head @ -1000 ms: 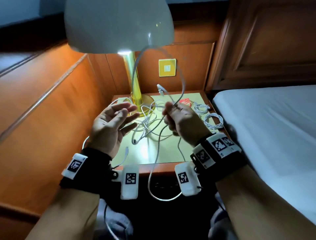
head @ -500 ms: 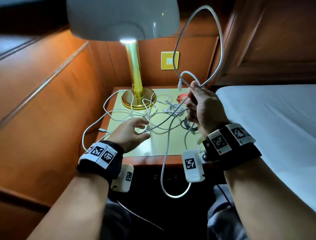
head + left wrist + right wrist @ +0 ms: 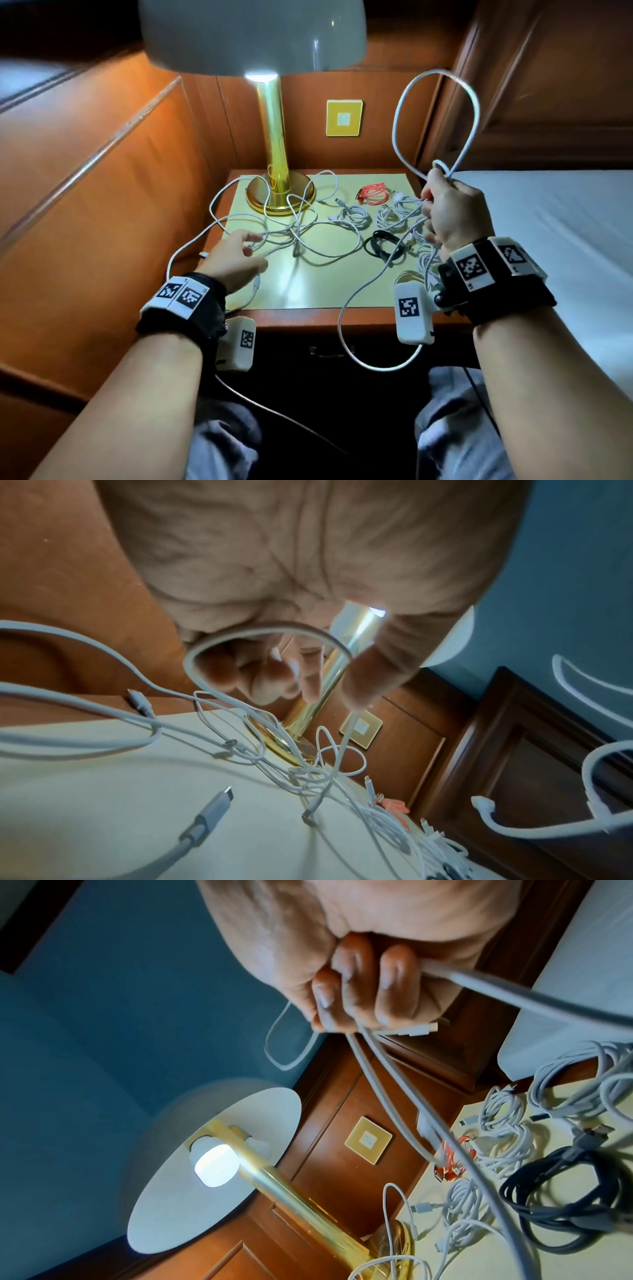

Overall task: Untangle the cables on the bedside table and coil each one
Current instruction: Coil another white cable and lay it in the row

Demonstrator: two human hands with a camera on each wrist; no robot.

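Observation:
A tangle of white cables [image 3: 294, 233] sprawls over the yellow-topped bedside table [image 3: 308, 291], around the lamp base. My right hand [image 3: 431, 202] grips a thick white cable [image 3: 394, 1083] above the table's right side. A tall loop [image 3: 435, 113] of that cable stands over the fist, and its tail hangs off the front edge [image 3: 373, 363]. My left hand [image 3: 255, 250] is low at the tangle's left side and pinches a thin white strand [image 3: 267, 633]. That strand's plug [image 3: 308, 814] dangles onto the tabletop.
A brass lamp [image 3: 279, 195] with a white shade [image 3: 253, 34] stands at the back. Coiled cables lie at the right: a red one [image 3: 373, 196], white ones [image 3: 354, 216] and a black one [image 3: 383, 245]. The bed [image 3: 565, 222] is to the right, wood panelling to the left.
My left hand has come down from a raised, open-palm pose onto the tangle. My right hand has moved right and up with its cable, and the loop now stands higher.

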